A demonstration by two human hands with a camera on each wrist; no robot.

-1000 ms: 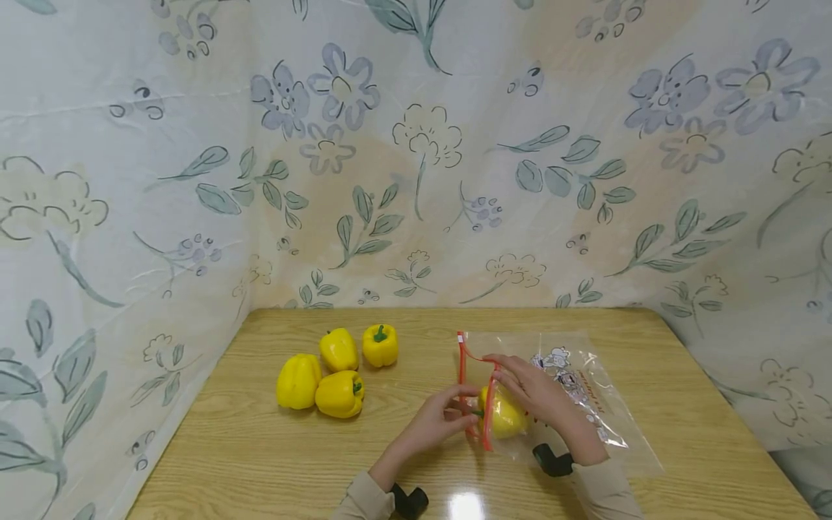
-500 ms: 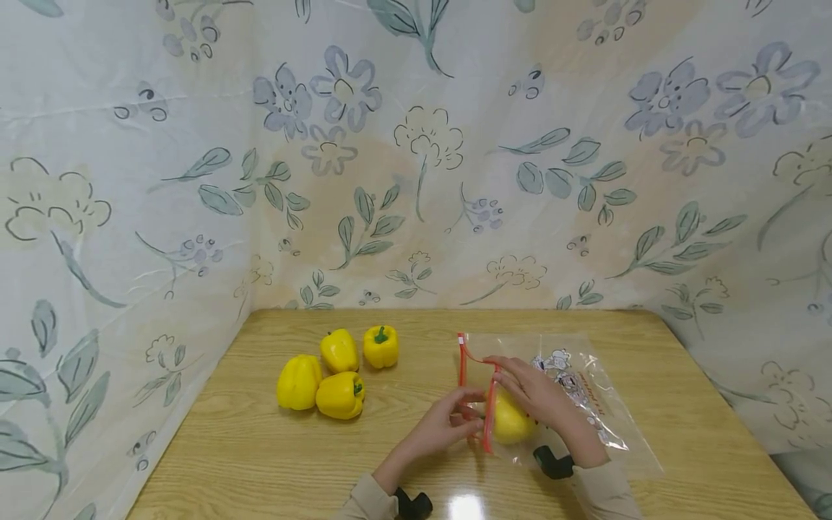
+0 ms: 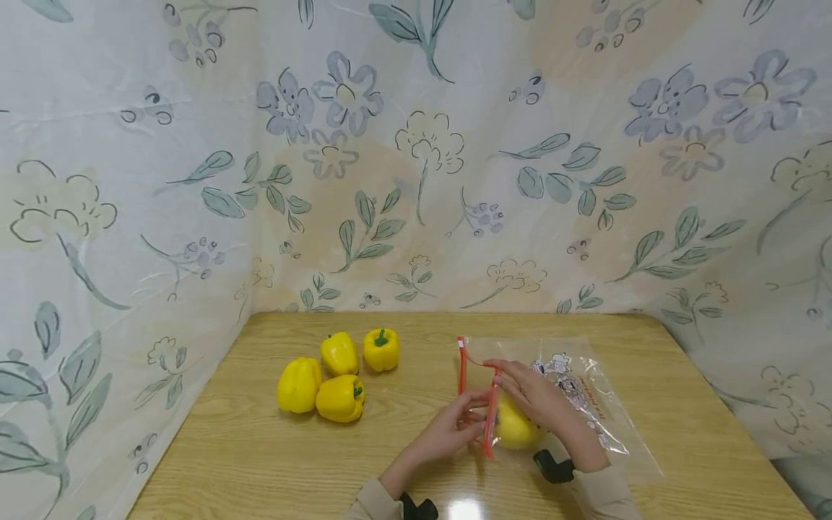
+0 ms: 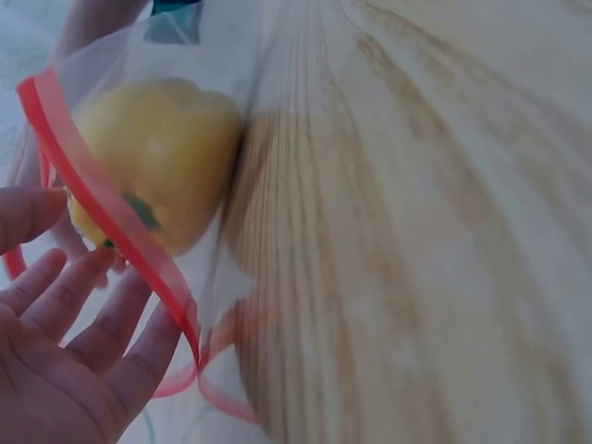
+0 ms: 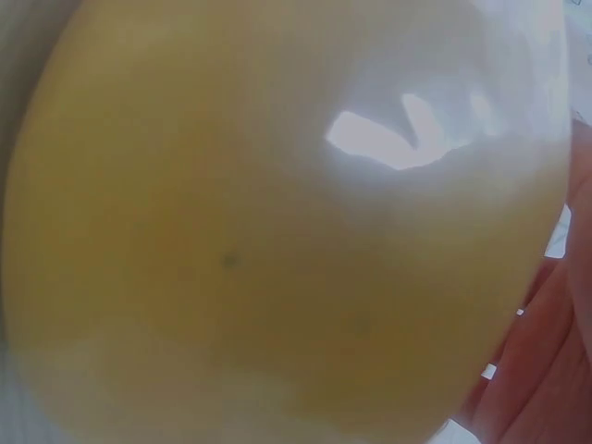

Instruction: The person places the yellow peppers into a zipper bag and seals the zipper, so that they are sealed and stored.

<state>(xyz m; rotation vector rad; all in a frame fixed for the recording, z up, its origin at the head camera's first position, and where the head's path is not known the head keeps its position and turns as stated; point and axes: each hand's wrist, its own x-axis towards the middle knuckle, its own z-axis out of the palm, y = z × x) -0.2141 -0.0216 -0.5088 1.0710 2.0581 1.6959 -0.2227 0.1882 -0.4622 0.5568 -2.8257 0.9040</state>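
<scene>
Bagged pepper: a yellow pepper lies inside the clear plastic bag, just within its mouth; its green stem end faces the left hand.
Left hand: the left hand is at the bag's mouth, fingers extended and parted, thumb well away from them; the fingertips reach the pepper's stem end, though whether they touch it cannot be told.
Right hand: the right hand holds the bag's upper lip at the red strip; the pepper sits on the near side of its palm, filling most of the right wrist view.
Bag mouth: open toward the left hand, its red edges apart; the body lies flat to the right, with printed cartoon figures.
Loose peppers: a group of four yellow peppers sits well left of both hands, one at the far right standing stem up.
Surface: a wood-grain table, with a floral cloth hanging behind it.
</scene>
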